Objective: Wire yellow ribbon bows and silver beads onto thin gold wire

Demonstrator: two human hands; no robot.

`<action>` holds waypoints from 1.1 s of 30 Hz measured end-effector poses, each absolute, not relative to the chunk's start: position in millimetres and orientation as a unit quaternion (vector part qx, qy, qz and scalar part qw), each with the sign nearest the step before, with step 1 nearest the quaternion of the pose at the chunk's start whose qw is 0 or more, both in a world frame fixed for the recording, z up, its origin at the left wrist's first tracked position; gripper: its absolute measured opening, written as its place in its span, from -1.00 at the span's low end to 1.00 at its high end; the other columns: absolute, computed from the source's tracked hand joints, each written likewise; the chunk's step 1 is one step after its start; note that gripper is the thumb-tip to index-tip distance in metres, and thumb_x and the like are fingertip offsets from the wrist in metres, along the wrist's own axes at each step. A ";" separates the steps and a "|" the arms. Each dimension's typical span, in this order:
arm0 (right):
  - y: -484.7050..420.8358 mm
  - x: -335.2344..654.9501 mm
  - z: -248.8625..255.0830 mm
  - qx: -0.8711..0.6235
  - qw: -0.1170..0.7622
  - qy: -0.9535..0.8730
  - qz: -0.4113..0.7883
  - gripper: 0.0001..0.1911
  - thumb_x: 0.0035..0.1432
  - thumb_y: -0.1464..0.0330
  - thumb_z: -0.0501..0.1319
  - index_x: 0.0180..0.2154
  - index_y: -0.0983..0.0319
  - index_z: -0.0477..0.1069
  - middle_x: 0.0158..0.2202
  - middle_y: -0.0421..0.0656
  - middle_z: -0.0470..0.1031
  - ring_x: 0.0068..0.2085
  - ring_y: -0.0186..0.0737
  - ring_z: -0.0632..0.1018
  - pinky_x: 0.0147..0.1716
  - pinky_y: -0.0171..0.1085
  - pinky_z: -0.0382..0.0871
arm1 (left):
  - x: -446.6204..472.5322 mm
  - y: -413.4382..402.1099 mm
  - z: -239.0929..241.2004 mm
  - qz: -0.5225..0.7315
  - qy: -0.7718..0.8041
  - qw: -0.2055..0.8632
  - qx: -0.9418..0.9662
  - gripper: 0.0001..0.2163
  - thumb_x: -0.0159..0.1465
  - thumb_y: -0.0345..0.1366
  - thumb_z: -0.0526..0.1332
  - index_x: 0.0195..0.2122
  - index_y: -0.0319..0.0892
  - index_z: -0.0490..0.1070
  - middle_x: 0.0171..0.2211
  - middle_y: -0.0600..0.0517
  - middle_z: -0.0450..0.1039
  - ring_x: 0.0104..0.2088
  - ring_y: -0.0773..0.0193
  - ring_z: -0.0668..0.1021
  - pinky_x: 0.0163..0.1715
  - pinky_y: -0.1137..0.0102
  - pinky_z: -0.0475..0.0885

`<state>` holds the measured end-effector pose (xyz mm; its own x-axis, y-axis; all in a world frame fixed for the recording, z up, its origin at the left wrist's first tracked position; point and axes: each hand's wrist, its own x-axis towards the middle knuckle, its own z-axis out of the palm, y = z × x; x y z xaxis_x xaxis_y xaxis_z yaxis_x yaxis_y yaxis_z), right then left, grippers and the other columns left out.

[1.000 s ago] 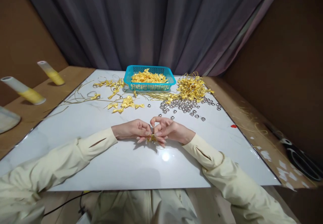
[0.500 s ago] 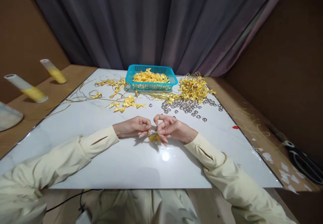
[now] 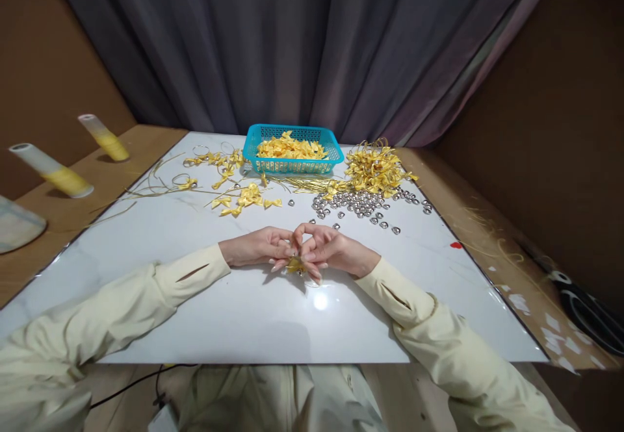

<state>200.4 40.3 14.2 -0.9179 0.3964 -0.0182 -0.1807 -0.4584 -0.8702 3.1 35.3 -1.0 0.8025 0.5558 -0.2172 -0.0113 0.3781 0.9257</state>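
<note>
Grey curtains (image 3: pixel 253 42) hang beyond a white board (image 3: pixel 229 321). Over its middle, a small yellow bow (image 3: pixel 295 266), glossy, with a silvery glint at its near edge, is partly hidden by fingers. Left hand (image 3: pixel 258 247) and right hand (image 3: pixel 336 250) come close together, 2 sets of fingertips pinching its far edge, forearms slanting in from near left and near right.

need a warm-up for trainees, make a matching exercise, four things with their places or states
1. teal plastic mesh basket
2. small rounded silver pieces
3. white cylindrical tubes, yellow below
4. left hand and right hand

A. strewn on white tabletop
B. holding a yellow ribbon piece
C. filled with yellow ribbon bows
D. on brown surface, far left

Pairs: 1-C, 2-A, 3-D, 4-B
</note>
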 end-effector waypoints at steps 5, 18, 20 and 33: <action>39.7 200.4 14.0 -0.112 0.172 -0.482 0.852 -0.75 0.00 0.55 0.20 -0.30 0.26 0.15 -0.62 -0.25 0.48 -0.69 -0.46 0.30 -0.64 -0.45 0.15 | 1.6 36.6 -3.7 0.176 0.257 0.785 0.535 -0.74 0.11 -0.17 0.29 -0.43 -0.32 0.38 -0.66 0.11 0.34 -0.66 0.51 0.27 -0.63 0.55 0.10; 40.7 200.2 13.0 -0.122 0.173 -0.489 0.846 -0.72 -0.03 0.50 0.25 -0.32 0.26 0.15 -0.62 -0.23 0.49 -0.63 -0.38 0.45 -0.68 -0.47 0.02 | 0.1 36.2 -3.2 0.163 0.250 0.776 0.555 -0.78 0.14 -0.23 0.26 -0.44 -0.34 0.48 -0.69 0.09 0.32 -0.66 0.49 0.27 -0.63 0.52 0.11; 40.1 201.7 16.1 -0.132 0.164 -0.499 0.840 -0.71 -0.02 0.47 0.27 -0.31 0.26 0.15 -0.62 -0.23 0.49 -0.62 -0.37 0.46 -0.67 -0.47 0.06 | 0.2 35.7 -3.1 0.168 0.254 0.774 0.555 -0.80 0.14 -0.25 0.26 -0.45 -0.33 0.48 -0.70 0.11 0.30 -0.67 0.49 0.27 -0.64 0.53 0.11; 38.8 213.7 43.0 -0.277 0.012 -0.643 0.714 -0.75 0.01 0.30 0.27 -0.32 0.38 0.48 -0.36 -0.10 0.53 -0.43 -0.42 0.44 -0.42 -0.40 0.34 | 4.3 30.0 9.7 0.129 0.293 0.725 0.609 -0.81 0.07 -0.27 0.31 -0.53 -0.31 0.44 -0.71 0.12 0.34 -0.67 0.49 0.31 -0.62 0.55 0.18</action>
<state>213.7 38.8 43.0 -0.8458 0.3738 -0.3806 0.3392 -0.1738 -0.9245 4.3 30.0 9.7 0.7950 0.5441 -0.2682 0.1703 0.2242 0.9595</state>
